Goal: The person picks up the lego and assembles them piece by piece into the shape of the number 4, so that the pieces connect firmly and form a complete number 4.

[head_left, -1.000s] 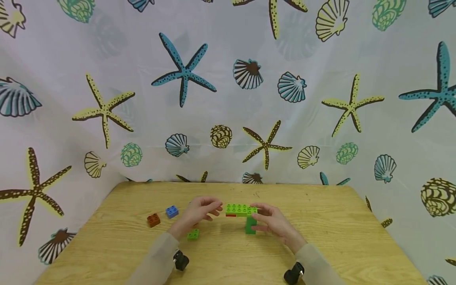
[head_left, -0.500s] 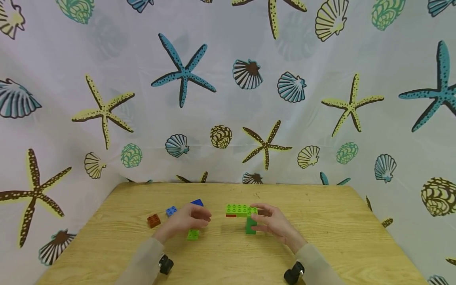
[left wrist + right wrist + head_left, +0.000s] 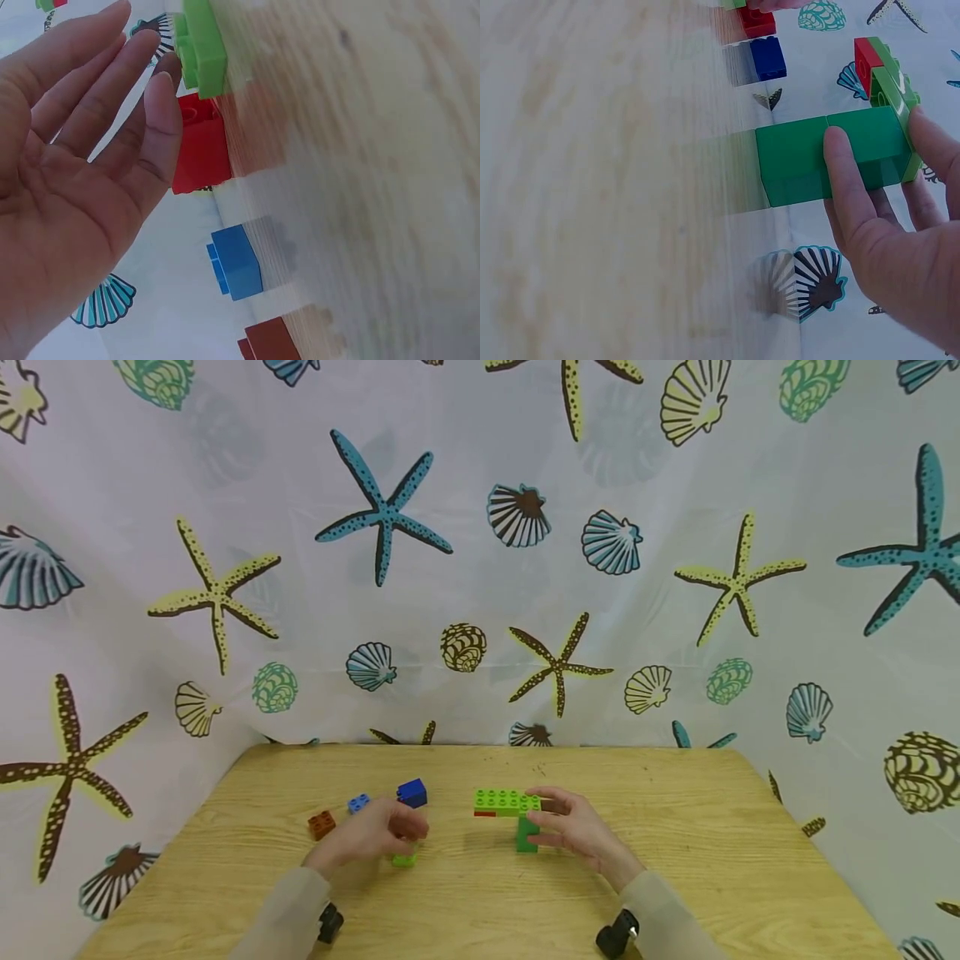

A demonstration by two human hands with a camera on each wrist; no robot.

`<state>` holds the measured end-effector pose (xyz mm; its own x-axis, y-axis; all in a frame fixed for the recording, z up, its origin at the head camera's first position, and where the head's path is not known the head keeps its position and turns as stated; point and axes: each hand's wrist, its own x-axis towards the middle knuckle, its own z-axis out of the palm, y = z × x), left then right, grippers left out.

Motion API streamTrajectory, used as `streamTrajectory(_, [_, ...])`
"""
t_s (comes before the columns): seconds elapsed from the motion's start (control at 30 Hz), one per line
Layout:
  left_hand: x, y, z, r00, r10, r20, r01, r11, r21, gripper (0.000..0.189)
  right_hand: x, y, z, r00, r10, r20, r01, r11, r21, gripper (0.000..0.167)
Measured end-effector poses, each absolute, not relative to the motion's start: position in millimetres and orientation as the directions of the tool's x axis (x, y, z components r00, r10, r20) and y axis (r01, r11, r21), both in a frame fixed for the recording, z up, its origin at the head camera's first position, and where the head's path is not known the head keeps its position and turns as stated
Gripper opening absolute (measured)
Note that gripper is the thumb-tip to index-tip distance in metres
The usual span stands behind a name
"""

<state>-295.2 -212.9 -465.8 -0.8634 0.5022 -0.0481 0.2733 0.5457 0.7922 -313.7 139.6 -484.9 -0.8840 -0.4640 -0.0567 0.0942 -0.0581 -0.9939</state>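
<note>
In the head view my left hand [image 3: 378, 833] hovers over a small lime green brick [image 3: 404, 861], partly covering it. The left wrist view shows that hand's fingers loosely bent beside the lime brick [image 3: 204, 56], with a red brick [image 3: 201, 150] just behind; nothing sits in its grasp. My right hand [image 3: 581, 835] holds a built piece: two dark green bricks [image 3: 829, 157] stacked upright, topped by lime green bricks [image 3: 900, 112] that reach out to the left. A red brick [image 3: 864, 66] is fixed under the overhanging end. One fingertip [image 3: 838, 142] presses the dark green side.
Left of the built piece, a dark blue brick [image 3: 412, 792], a lighter blue brick [image 3: 358, 803] and a brown-orange brick [image 3: 322, 825] lie on the wooden table [image 3: 675, 860]. A white shell-patterned curtain [image 3: 480, 577] hangs behind the table and along both sides.
My left hand has moved left and down, away from the built piece to the small lime brick, uncovering the dark blue brick. My right hand stays on the built piece.
</note>
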Motion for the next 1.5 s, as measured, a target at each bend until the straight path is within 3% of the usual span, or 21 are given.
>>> streamTrajectory(0.43, [-296.3,-214.2,-470.3,-0.829,0.546,-0.124,0.317,0.640,0.700,0.037,-315.6,139.1,-486.1,-0.881,-0.469,-0.058,0.096,-0.057,-0.994,0.058])
streamTrajectory(0.7, [-294.2,-206.8,-470.6,-0.840,0.511,-0.184,0.320,0.740,0.592,0.039,-314.6,139.0,-485.0,-0.882,-0.467,-0.064,0.105,-0.062,-0.993,0.054])
streamTrajectory(1.13, [-299.7,-203.2,-471.9,-0.844,0.499,-0.198,0.280,0.723,0.631,0.040,-314.7,139.2,-485.2,-0.881,-0.469,-0.063,0.105,-0.063,-0.993,0.058])
streamTrajectory(1.5, [-305.9,-198.0,-469.2,-0.855,0.510,-0.095,0.303,0.639,0.707,0.033,-314.0,138.7,-484.5,-0.880,-0.472,-0.060,0.100,-0.061,-0.993,0.059])
